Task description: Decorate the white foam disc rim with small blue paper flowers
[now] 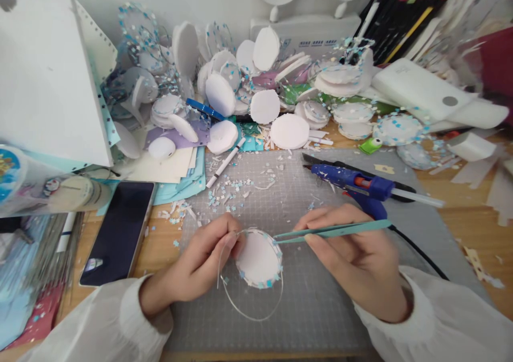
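Observation:
A white disc [259, 257] ringed with small blue and white stars is held at its upper left edge by my left hand [208, 255], thumb and fingers pinched. A thin pale wire [256, 319] loops below the disc from the same side. In my right hand [352, 260] is a pair of teal tweezers [340, 230], gripped between thumb and fingers. The tweezers' tips are at the upper right rim of the disc. Whether the tips are closed on a star or the wire is too small to tell.
On the grey cutting mat [264, 169] lie loose stars, paper scraps and a blue glue gun [352, 180]. A phone [120, 233] lies at left beside a plastic cup [40, 183]. Several decorated discs [292, 131] are piled along the back.

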A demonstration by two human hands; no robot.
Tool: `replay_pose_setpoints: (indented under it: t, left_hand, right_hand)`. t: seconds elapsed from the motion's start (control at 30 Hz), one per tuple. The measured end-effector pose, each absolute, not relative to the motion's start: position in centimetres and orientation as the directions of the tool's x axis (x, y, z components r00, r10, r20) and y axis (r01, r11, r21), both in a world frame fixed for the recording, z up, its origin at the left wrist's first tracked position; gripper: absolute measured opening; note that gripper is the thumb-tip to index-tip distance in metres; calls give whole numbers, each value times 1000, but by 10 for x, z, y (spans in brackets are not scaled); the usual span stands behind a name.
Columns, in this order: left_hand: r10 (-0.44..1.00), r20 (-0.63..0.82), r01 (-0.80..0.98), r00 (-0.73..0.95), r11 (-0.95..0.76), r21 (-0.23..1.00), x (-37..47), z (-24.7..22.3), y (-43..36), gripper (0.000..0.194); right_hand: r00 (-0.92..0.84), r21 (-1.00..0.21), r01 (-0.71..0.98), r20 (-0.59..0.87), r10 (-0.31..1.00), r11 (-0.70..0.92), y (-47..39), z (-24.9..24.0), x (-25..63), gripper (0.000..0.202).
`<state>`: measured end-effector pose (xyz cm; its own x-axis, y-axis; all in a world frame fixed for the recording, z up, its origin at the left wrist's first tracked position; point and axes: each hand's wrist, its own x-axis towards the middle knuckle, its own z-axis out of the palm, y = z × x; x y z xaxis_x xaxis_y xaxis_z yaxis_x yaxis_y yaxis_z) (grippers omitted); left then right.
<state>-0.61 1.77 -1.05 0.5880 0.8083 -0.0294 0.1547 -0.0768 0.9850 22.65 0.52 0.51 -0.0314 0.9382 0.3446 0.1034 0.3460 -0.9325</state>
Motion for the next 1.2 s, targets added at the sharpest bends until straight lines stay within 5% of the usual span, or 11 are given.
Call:
replay_pose_setpoints:
  t: [0.63, 0.97, 1.2]
  left_hand:
    - [788, 13, 123, 615, -113, 986, -8, -14, 17, 27]
    - [782, 22, 104, 623, -111, 988, -9, -15, 17, 26]
    - [781, 27, 111, 624, -123, 986, -9, -16, 18, 26]
  right_hand:
    - [-51, -992, -64, 113, 992, 109, 6, -1, 228, 6]
    - [-127, -953, -197, -207, 970, -230, 10, -7, 231, 17]
    - [-139, -941, -224, -227, 964, -253, 11, -6, 230, 15]
